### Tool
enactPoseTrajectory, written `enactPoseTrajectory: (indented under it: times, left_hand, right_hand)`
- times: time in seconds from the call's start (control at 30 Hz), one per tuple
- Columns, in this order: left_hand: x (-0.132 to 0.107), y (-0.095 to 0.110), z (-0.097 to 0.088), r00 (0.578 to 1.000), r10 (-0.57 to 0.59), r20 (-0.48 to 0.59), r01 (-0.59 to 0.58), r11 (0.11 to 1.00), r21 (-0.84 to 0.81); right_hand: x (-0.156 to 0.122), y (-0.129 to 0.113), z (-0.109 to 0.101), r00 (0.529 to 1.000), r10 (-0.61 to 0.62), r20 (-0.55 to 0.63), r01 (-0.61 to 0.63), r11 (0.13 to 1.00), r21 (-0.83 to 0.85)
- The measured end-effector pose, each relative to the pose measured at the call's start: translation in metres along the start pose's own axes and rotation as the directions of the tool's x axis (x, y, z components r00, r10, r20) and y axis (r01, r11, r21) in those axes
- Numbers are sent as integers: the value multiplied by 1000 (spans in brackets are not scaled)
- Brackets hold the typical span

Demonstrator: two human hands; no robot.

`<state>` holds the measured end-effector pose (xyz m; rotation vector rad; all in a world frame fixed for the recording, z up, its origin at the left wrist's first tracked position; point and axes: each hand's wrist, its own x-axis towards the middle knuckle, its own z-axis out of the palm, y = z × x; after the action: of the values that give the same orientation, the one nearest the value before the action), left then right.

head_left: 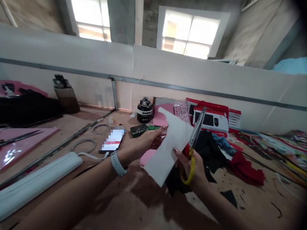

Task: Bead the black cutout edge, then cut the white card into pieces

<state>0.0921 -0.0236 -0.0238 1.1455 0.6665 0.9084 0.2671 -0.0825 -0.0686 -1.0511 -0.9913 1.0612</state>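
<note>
My left hand (pixel 141 145) holds a white sheet (pixel 168 147) by its left edge, fingers closed on it, above the brown table (pixel 134 198). A grey watch band is on that wrist. My right hand (pixel 189 166) grips yellow-handled scissors (pixel 195 140), the blades pointing up beside the sheet's right edge. Fingers of the right hand also touch the sheet's lower right side. Black fabric (pixel 208 150) lies under both hands.
A phone (pixel 112 142) with a cable, a white power strip (pixel 35 182), a black jar (pixel 145 110), a red-and-white keyboard box (pixel 211 118), pink sheets (pixel 16 143), red cloth (pixel 247 171) and coloured scraps at right lie on the table. A partition wall stands behind.
</note>
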Motion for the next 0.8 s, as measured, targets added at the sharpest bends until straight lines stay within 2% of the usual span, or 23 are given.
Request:
enactPoseTrajectory:
  times: [0.07, 0.17, 0.23, 0.3, 0.4, 0.5, 0.57, 0.67, 0.73, 0.8]
  left_hand:
    - [1, 0, -2, 997, -71, 1, 71, 996, -55]
    - [-2, 1, -1, 989, -148, 10, 147, 976, -158]
    - [-4, 1, 3, 991, -136, -10, 130, 965, -228]
    - [-5, -1, 9, 997, -76, -24, 68, 965, -252]
    - [-5, -9, 21, 999, -48, -9, 45, 982, -183]
    - [-9, -14, 25, 996, -83, -20, 80, 992, -97]
    - [-14, -12, 20, 994, -77, -73, 73, 996, -54]
    - [-27, -6, 4, 983, -63, -172, 63, 998, -5]
    - [-37, -3, -9, 977, -56, -204, 58, 998, 6]
    - [-44, -3, -22, 971, -41, -237, 39, 999, -11]
  right_hand:
    - [5, -2, 0, 994, 12, -106, 0, 994, 110]
    - [13, -7, -2, 984, 86, -158, -37, 956, 291]
    - [16, -11, -3, 979, 124, -161, -56, 926, 373]
    - [18, -15, -4, 979, 134, -155, -57, 905, 422]
    - [17, -17, -4, 990, 105, -95, -55, 901, 431]
    - [16, -17, -6, 998, 46, 42, -57, 946, 319]
    - [18, -17, -10, 995, 22, 96, -40, 982, 183]
    - [24, -16, -16, 990, 10, 140, -8, 1000, -19]
    - [27, -13, -19, 974, 29, 226, 1, 991, -132]
    - [25, -9, -20, 937, 87, 338, -12, 976, -217]
